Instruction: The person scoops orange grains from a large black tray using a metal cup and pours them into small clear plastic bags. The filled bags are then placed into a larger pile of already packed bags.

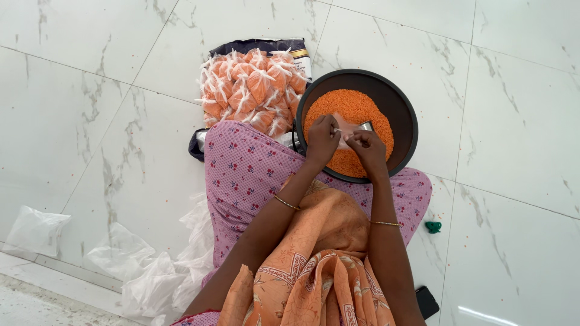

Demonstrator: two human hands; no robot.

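I'm looking straight down at my lap, and both hands are up over the round dark pan (402,102) heaped with orange lentils (347,108). My left hand (322,139) is pinched tight on the top of a small clear bag (345,128) of lentils, and my right hand (365,148) is pinched on the same bag just beside it, fingers curled in close. The bag hangs over the middle of the pan, touching the lentil heap as far as I can tell. A bit of shiny metal cup (367,125) peeks out behind my right hand. To the left of the pan sits a pile of tied lentil packets (254,90) on a dark sack (266,46). Empty clear plastic bags (151,271) lie on the marble floor (90,121) by my left knee. A small green thing (432,227) lies on the floor to my right.
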